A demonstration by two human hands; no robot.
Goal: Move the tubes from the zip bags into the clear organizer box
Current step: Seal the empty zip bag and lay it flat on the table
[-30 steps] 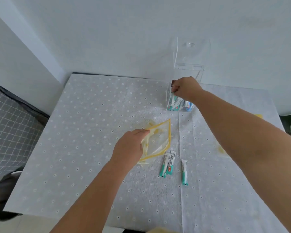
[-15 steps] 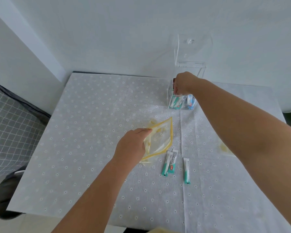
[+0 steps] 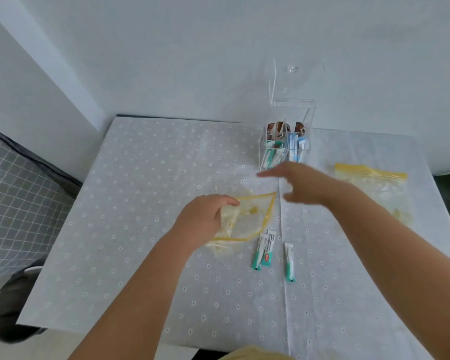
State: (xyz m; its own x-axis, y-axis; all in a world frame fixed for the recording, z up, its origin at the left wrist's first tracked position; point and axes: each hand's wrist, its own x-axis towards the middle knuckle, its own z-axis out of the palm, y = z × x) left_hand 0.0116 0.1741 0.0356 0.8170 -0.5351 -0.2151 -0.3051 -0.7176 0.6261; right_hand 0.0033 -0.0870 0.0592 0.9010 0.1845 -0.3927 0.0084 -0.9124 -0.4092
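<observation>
My left hand (image 3: 200, 220) grips a yellow-edged clear zip bag (image 3: 247, 219) lifted slightly off the table middle. My right hand (image 3: 300, 184) hovers blurred above the table, fingers spread and empty, between that bag and the clear organizer box (image 3: 286, 141). The box stands at the table's back with its lid up and holds several tubes and sachets. Three white and green tubes lie on the cloth: a touching pair (image 3: 264, 249) just below the bag and a single tube (image 3: 289, 261) to their right.
A second yellow-topped zip bag (image 3: 374, 188) lies flat at the right side of the table. The table carries a white dotted cloth (image 3: 140, 203) and stands against a white wall. A grey checked surface (image 3: 16, 203) is to the left.
My right hand has come out of the organizer box and moved back toward me, now open and empty. My left hand keeps its hold on the zip bag.
</observation>
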